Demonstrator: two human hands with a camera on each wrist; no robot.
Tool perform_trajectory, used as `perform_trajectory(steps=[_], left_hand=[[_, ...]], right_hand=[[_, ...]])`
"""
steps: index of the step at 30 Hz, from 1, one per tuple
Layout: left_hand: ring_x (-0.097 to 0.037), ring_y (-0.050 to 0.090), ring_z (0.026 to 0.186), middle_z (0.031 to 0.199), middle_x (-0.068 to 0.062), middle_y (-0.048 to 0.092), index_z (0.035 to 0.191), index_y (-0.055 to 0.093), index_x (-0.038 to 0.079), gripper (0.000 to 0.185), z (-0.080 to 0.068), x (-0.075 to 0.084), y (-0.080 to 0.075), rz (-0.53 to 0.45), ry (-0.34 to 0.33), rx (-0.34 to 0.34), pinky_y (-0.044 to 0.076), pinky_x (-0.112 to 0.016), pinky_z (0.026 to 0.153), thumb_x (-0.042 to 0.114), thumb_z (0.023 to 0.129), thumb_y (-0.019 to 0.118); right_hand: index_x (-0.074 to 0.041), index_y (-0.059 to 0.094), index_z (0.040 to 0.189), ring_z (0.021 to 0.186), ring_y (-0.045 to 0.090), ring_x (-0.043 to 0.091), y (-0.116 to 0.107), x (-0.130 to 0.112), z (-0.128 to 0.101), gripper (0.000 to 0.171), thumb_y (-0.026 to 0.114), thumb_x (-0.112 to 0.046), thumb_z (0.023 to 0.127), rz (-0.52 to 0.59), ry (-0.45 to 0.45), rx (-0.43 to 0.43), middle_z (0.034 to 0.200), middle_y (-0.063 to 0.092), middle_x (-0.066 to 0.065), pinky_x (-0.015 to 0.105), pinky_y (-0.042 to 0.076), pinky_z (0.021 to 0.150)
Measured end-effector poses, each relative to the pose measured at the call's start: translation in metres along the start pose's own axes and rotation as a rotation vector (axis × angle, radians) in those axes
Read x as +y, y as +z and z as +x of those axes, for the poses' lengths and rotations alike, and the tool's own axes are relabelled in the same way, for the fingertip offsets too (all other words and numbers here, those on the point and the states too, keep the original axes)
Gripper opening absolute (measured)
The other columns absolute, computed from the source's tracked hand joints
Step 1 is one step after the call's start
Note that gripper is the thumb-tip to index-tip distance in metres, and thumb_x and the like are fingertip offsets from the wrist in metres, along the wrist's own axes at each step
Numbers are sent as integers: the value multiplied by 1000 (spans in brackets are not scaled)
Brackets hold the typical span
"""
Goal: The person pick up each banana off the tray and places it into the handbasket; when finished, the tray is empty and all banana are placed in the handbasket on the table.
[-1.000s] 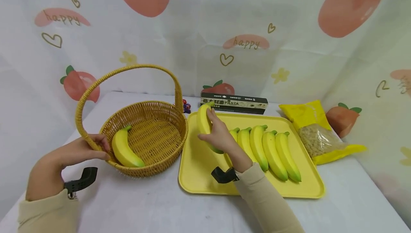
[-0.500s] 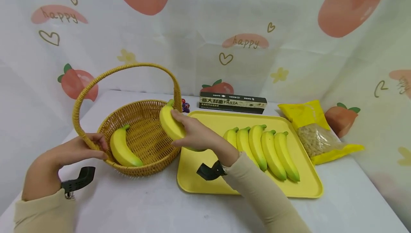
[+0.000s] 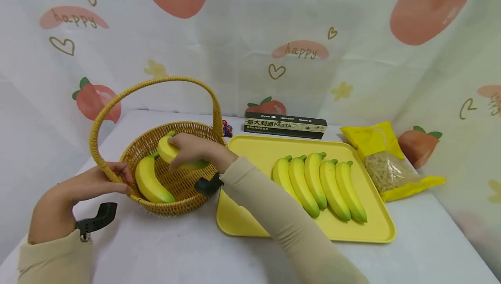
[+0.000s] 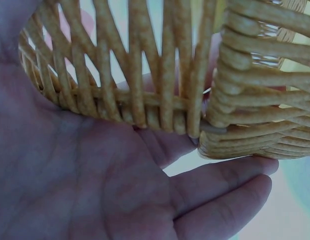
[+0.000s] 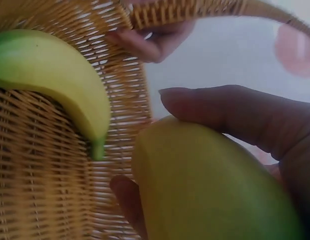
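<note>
My right hand [image 3: 197,148] holds a yellow banana [image 3: 166,150] with green ends over the round wicker basket [image 3: 176,208]. In the right wrist view, thumb and fingers lie on either side of that banana [image 5: 205,175]. Another banana [image 3: 151,182] lies inside the basket at its left side. My left hand [image 3: 91,183] grips the basket's left rim at the foot of the tall handle [image 3: 156,81]. In the left wrist view, the palm lies beside the woven wall [image 4: 140,75], with fingers reaching around it.
A yellow tray [image 3: 242,218] to the basket's right bears several bananas [image 3: 313,179] in a row. Behind it stands a black pasta box [image 3: 285,125]. A yellow bag of pasta [image 3: 385,166] lies to the right. Small wrapped items [image 3: 227,129] sit behind the basket.
My right hand has carried the banana leftward from above the tray to over the basket. My left hand has stayed on the basket rim.
</note>
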State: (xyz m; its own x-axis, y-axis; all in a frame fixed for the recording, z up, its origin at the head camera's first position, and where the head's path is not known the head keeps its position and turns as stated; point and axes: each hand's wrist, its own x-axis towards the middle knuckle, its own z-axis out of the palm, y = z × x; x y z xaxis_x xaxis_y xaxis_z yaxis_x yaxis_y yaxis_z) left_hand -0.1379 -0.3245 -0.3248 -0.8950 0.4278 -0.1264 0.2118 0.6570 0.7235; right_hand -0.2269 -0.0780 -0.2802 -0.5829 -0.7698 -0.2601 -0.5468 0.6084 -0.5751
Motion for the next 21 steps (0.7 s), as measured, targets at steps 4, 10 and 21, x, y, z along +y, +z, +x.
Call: perform_trajectory(steps=[4, 10, 21], left_hand=[[-5, 56, 76, 81, 4, 60, 92, 55, -1, 17, 2, 2, 0, 1, -19, -6, 47, -19, 69, 10, 85, 64], [-5, 56, 77, 82, 5, 60, 92, 55, 0, 15, 0, 2, -1, -3, -16, -2, 47, -18, 70, 9, 85, 64], [-7, 56, 75, 80, 5, 59, 92, 55, -1, 15, -1, 1, 1, -19, -5, 2, 48, -19, 69, 9, 85, 64]], right_hand=[[-4, 55, 114, 69, 45, 9, 4, -1, 17, 39, 69, -20, 82, 65, 15, -11, 84, 47, 1, 17, 39, 60], [-6, 51, 123, 76, 48, 9, 14, 1, 37, 49, 70, -23, 82, 176, 113, -35, 94, 51, 0, 19, 42, 63], [-8, 34, 142, 91, 47, 9, 36, 13, 49, 68, 68, -22, 84, 326, 168, -77, 123, 48, 2, 20, 43, 74]])
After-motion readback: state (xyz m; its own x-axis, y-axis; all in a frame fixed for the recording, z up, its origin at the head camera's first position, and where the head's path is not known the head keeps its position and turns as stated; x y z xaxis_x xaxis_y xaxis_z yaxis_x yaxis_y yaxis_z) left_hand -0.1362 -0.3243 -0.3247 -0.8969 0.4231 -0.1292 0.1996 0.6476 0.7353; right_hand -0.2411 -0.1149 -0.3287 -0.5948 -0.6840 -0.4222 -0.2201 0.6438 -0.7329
